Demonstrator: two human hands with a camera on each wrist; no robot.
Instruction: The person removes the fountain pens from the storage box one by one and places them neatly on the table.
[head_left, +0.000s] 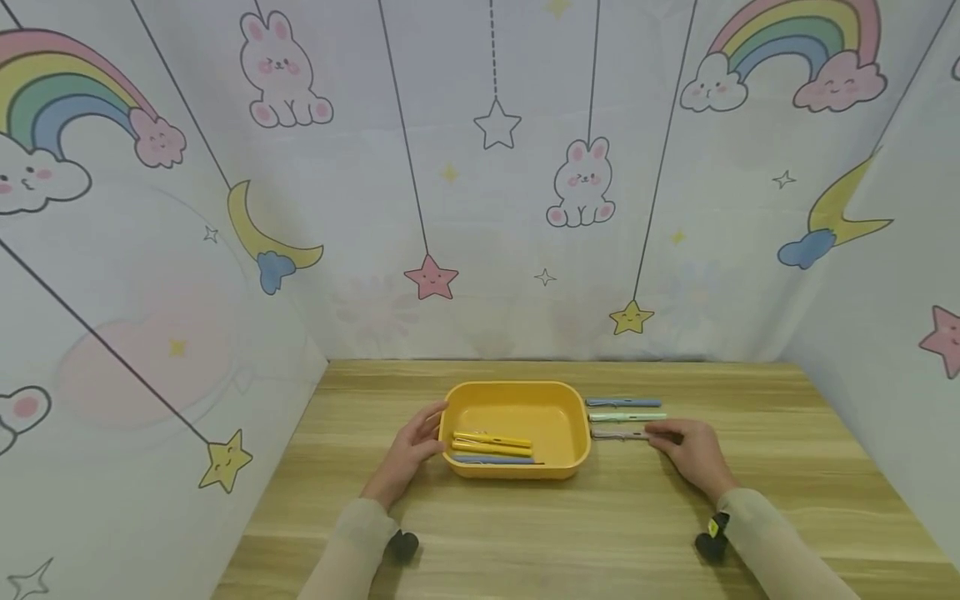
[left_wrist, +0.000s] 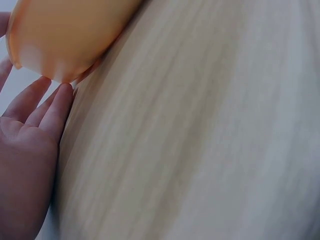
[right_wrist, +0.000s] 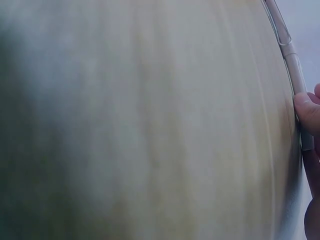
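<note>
My left hand (head_left: 407, 450) rests its fingers against the left end of a yellow plastic box (head_left: 555, 473). In the left wrist view, extended fingertips (left_wrist: 62, 95) touch the outside of that end. Two yellow pens (head_left: 491, 448) and a blue pen (head_left: 487, 460) lie along the front of the box. To its right, my right hand (head_left: 693, 450) pinches the outer end of a pale greyish-pink pen (head_left: 618, 435). The thumb lies on the pen's barrel (right_wrist: 295, 72) in the right wrist view. Behind that pen lie a light green pen (head_left: 626, 417) and a blue pen (head_left: 624, 403), roughly parallel.
The box and pens are on a wood-grain table (head_left: 510, 533). A white backdrop (head_left: 510, 317) printed with rabbits, stars and rainbows surrounds its back and both sides. Small black devices (head_left: 403, 546) are strapped at both wrists.
</note>
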